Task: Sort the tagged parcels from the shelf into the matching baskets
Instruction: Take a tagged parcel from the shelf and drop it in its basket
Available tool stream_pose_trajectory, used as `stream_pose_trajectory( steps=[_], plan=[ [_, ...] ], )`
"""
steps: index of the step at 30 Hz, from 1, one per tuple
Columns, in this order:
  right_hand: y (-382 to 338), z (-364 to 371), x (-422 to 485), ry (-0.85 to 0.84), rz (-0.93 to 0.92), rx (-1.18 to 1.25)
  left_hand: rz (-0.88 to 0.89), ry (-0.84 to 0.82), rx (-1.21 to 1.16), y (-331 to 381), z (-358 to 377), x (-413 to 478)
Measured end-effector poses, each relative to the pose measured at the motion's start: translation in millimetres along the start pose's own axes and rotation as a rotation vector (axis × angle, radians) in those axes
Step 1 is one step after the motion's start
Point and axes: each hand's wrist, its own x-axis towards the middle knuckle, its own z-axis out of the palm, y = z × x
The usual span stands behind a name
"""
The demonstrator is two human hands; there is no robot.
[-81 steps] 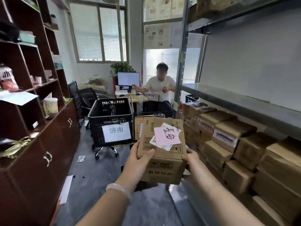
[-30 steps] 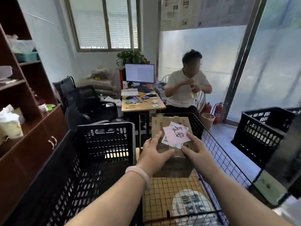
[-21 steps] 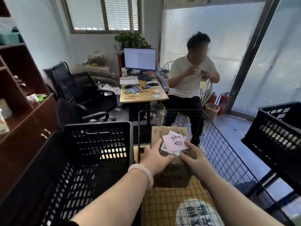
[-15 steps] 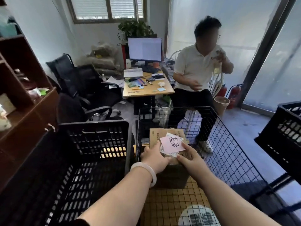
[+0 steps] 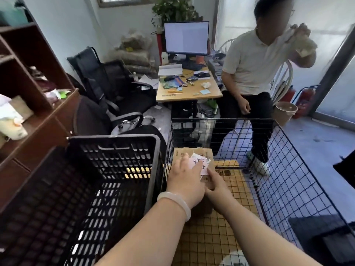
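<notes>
A brown cardboard parcel with a pink handwritten tag on top sits low inside the black wire basket, near its far left corner. My left hand grips the parcel's left side, fingers over its top. My right hand holds its right front edge, fingers on the box. Much of the parcel is hidden behind both hands. A yellow mat lines the wire basket's floor.
A black plastic crate stands directly left of the wire basket. Another dark crate edge shows at right. A person sits beyond the basket at a desk. Brown shelving runs along the left; office chairs stand behind the crate.
I carried the parcel from the shelf over to the baskets and lowered it down into the wire basket. The seated person raised a hand to their face.
</notes>
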Motion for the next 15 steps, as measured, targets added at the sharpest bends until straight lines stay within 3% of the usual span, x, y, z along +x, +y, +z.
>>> stream_pose_trajectory(
  steps=[4,8,15],
  plan=[
    [-8,-4,-5,0.012,0.001,-0.137,0.112,0.121,0.075,-2,-19,-10],
    [-27,-18,-33,0.089,-0.107,-0.256,0.192,0.137,0.051,-14,-32,-27],
    [-55,-40,-126,0.259,-0.144,-0.696,0.413,0.219,0.047,-27,-39,-67]
  ],
)
